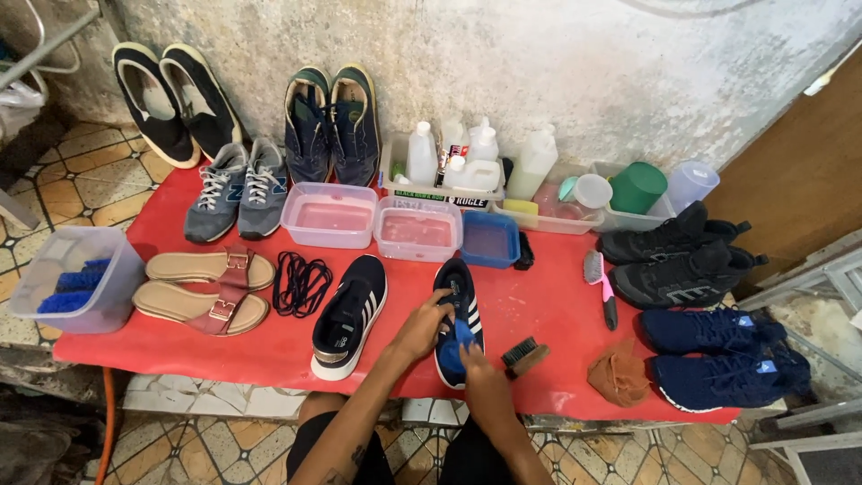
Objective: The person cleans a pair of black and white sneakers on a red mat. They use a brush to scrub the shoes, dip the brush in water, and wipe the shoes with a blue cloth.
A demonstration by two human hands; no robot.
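Your dark blue sneaker with white stripes [460, 305] lies on the red table [557, 310], toe toward the wall, just right of its mate [348, 316]. Your left hand [422, 328] rests its fingers on the sneaker's collar, steadying it; your right hand [480, 382] presses a blue cloth [455, 339] against the shoe's side, its grip closed on the cloth. A small wooden brush [523, 357] lies just beside that hand. Behind the sneaker stand three tubs: two clear ones [329, 216] [417, 229] holding what looks like water, and a smaller blue tub [490, 239] whose contents you cannot make out. Farther back, against the wall, a long clear tray [440, 190] holds white plastic bottles [420, 154], with a dark printed label strip along its front; another tray [575, 220] to the right carries a green cup [638, 187] and a clear cup [691, 184]. Off the table's left edge, a clear bin [76, 278] holds blue brushes. Loose black laces [300, 283] lie between the sandals [206, 289] and the left sneaker.
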